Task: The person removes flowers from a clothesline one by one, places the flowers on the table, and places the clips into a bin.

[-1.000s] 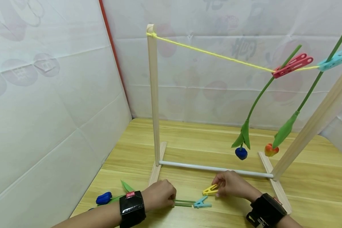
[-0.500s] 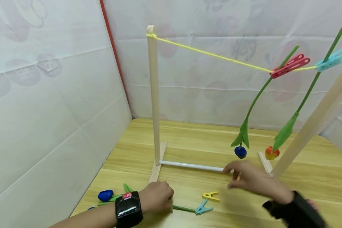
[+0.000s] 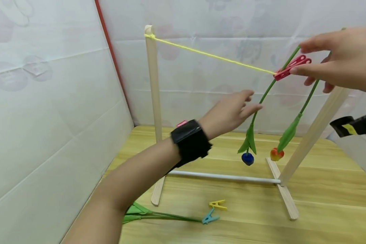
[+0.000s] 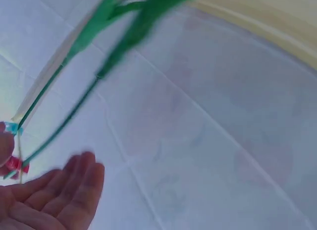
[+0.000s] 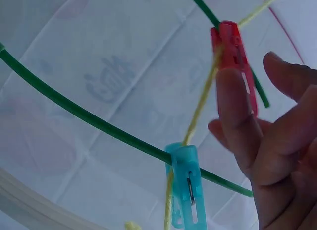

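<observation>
Right grip (image 3: 338, 61) pinches the red peg (image 3: 291, 67) on the yellow string (image 3: 213, 56); left grip (image 3: 228, 113), fingers spread, nears the green stem (image 3: 263, 96).

Yellow peg (image 3: 218, 204), blue peg (image 3: 208, 217), perhaps touching a green stem (image 3: 170, 216).

Our right hand (image 3: 338, 61) covers the blue peg in the head view; the flower stems (image 4: 114, 36) blur in the left wrist view, and our forearm hides the lying flower's head.
</observation>
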